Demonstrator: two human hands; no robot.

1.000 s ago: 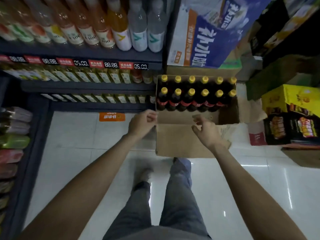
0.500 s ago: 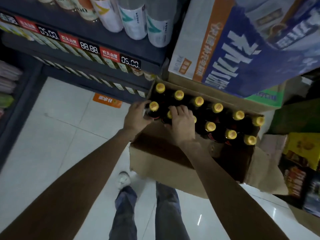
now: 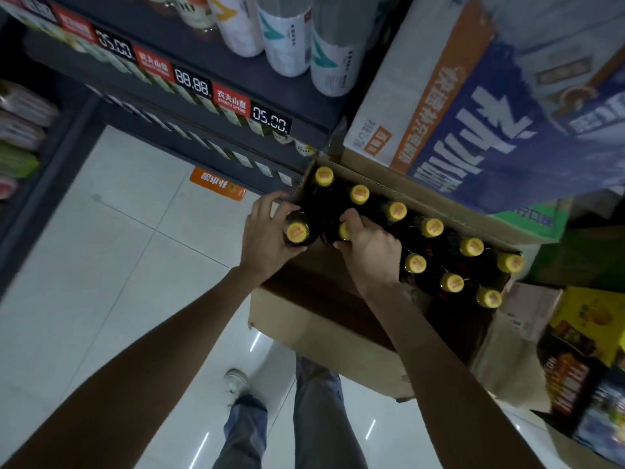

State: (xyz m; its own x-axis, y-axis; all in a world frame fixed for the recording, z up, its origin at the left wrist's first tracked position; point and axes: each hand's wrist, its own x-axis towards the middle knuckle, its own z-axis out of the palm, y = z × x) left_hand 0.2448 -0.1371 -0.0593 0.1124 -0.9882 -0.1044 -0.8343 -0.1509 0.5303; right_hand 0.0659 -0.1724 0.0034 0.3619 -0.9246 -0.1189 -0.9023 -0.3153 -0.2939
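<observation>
Underfoot, nearest: pale tiled floor (image 3: 101, 265), one white shoe (image 3: 236, 380), two legs in blue jeans (image 3: 314, 418).

Item: open cardboard box (image 3: 321, 333), its near part bare inside, dark yellow-capped bottles standing in two rows along its far part.

Item: left hand (image 3: 267, 235), at the box's left edge. Fingers and thumb are clamped round the shoulder of the first bottle (image 3: 297, 231), whose cap is in full view.

Item: right hand (image 3: 368, 248), just beside the left. Fingers are curled tight over the neck of the second bottle (image 3: 344, 230), next along the near row, with its cap half hidden under the fingertips.

Item: other bottles (image 3: 433, 227). Six caps line the far wall; three more show in the near row, right of the right hand.

Beyond the far edge: blue-and-orange carton (image 3: 473, 113) overhanging the box. To the far left: dark shelf (image 3: 236, 72) with price labels (image 3: 270, 118) and white bottles (image 3: 287, 45). On the floor near the box's far left corner: orange sticker (image 3: 216, 187).
</observation>
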